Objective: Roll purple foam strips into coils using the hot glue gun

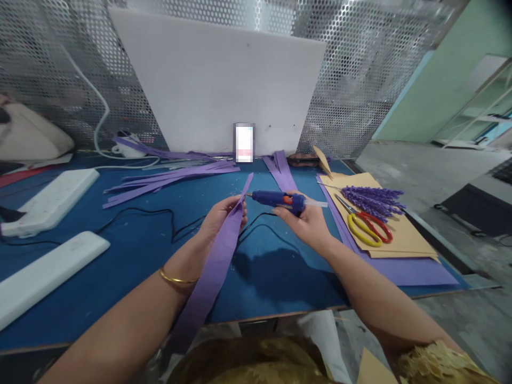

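My left hand (226, 216) is closed on a long purple paper strip (224, 250), whose narrow tip points up past the fingers while the wide part hangs down over the table's front edge. In my right hand (310, 224) is a blue glue gun (276, 199), gripped around its body, with a clear glue stick (318, 204) poking out of its back. The gun's nozzle meets or almost meets the strip just above my left fingers; whether glue is coming out cannot be made out. A black cord runs down from the gun toward the left.
Purple strips (172, 181) lie at the back left, others (282, 170) at the back middle. Right: brown paper sheets (404, 240) carry scissors (370, 226) and purple flower sprigs (372, 200). White power strips (52, 200) lie left. A phone (244, 142) leans on a white board (240, 74).
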{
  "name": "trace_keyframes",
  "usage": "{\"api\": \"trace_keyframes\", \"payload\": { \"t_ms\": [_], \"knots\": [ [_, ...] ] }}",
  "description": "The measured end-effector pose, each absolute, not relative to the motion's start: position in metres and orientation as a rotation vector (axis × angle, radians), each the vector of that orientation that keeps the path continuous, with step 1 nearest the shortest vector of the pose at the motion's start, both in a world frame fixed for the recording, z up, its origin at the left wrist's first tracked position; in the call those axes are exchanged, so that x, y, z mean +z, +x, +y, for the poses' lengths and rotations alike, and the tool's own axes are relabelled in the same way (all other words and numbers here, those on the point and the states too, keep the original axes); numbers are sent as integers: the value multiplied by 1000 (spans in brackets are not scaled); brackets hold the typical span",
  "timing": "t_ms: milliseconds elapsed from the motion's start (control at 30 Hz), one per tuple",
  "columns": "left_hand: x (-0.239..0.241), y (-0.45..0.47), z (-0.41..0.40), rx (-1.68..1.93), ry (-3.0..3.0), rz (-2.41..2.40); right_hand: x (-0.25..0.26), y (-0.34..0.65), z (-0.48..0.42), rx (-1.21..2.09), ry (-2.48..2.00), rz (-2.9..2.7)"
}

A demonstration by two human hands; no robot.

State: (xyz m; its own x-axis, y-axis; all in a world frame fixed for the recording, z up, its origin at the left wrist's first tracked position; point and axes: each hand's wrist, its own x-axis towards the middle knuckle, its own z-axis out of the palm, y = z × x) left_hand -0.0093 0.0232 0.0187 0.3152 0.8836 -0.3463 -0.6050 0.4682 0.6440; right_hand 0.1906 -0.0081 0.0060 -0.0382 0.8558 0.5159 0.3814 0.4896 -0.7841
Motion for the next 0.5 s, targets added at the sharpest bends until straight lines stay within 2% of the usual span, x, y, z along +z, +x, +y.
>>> {"api": "trace_keyframes", "payload": {
  "t_ms": [167,500],
  "knots": [
    [18,-10,24,1015,395,683,18,191,-12,584,-1111,-1580],
    [17,-12,25,1037,356,655,27,193,-7,1298,-944,-1266]
  ]
}}
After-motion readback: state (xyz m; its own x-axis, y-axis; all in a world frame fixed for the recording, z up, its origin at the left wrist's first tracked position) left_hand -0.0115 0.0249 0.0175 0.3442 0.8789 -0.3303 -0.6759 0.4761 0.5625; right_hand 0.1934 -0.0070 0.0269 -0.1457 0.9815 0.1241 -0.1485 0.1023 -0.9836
